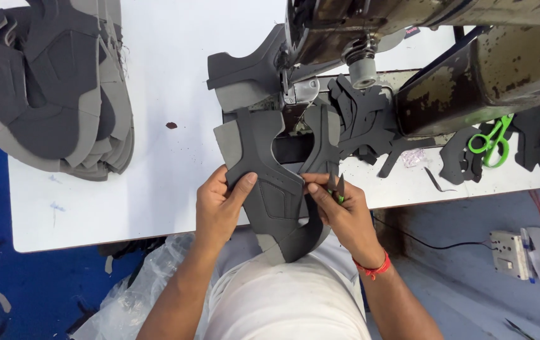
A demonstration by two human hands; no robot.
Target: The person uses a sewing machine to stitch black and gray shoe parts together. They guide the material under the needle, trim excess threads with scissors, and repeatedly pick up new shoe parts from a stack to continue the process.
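Now both hands grip the dark shoe upper at the table edge, below the sewing machine. My left hand pinches its left side, thumb on top; my right hand clasps the right edge with small snips. Best to keep it flat and taut, snips' tips just beside the seam.

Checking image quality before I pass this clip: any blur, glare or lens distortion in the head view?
Head view: evenly lit, soft shadows only; the white table looks bright but not blown out. Left hand, right hand and the dark grey shoe upper piece are sharp. Wide-angle bending shows at the table edges. The sewing machine at top is close and slightly soft.
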